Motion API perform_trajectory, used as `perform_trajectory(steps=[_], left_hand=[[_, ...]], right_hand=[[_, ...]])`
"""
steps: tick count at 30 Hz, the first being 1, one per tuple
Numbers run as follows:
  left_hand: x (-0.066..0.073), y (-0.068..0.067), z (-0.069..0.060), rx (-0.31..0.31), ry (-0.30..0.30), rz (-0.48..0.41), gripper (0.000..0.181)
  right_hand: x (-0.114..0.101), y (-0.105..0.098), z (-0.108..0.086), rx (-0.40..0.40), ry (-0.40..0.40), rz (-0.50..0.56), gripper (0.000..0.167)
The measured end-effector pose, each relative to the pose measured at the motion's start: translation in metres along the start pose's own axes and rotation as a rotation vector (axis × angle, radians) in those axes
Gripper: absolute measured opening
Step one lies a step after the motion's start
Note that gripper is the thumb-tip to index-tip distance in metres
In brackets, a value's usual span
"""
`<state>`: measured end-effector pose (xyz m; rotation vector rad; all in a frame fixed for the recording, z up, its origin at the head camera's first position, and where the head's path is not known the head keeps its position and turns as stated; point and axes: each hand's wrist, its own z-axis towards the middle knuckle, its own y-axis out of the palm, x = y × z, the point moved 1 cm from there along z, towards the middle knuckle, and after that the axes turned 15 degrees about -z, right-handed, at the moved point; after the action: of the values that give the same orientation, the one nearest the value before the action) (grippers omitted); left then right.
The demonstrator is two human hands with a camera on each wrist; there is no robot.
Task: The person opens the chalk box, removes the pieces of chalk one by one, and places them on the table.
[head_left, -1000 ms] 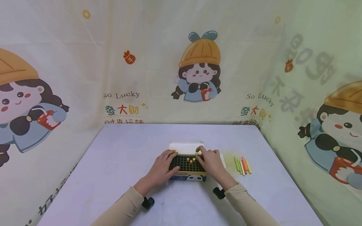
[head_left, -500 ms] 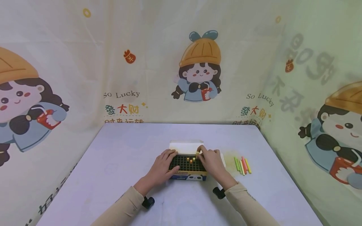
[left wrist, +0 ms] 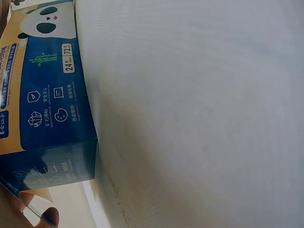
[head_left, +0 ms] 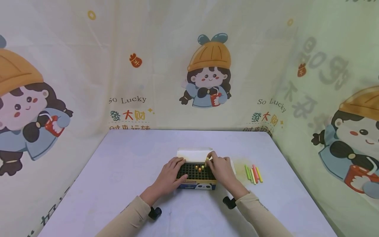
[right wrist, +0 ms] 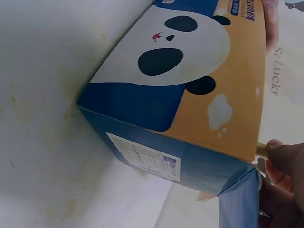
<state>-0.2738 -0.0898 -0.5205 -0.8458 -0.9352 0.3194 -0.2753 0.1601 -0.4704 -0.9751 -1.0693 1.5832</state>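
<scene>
A blue and orange box [head_left: 190,186] with a panda print stands at the middle of the table, its black grid of holes [head_left: 186,171] facing up. Several chalk ends [head_left: 199,169] poke out of the grid. My left hand [head_left: 170,174] grips the box's left end, thumb along the near edge and fingers at the far side. Over the back right corner, my right hand [head_left: 222,169] pinches a yellowish chalk stick [right wrist: 261,150] between thumb and finger. Whether its lower end is inside a hole is hidden.
Several green, white, pink and yellow chalk sticks [head_left: 253,174] lie on the table [head_left: 133,148] to the right of the box. The open white lid flap [head_left: 193,154] stands behind the grid. A printed cloth [head_left: 165,65] hangs around the table.
The right fingertips have risen slightly with the yellowish chalk, and more of it shows above the grid. The left hand and the box have stayed in place.
</scene>
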Motion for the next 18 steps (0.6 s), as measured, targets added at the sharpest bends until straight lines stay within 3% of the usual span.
perform_trajectory(steps=[18], left_hand=[[0.002, -0.004, 0.001, -0.031, -0.017, -0.005, 0.069]], right_hand=[[0.005, -0.011, 0.006, 0.101, 0.076, 0.092, 0.018]])
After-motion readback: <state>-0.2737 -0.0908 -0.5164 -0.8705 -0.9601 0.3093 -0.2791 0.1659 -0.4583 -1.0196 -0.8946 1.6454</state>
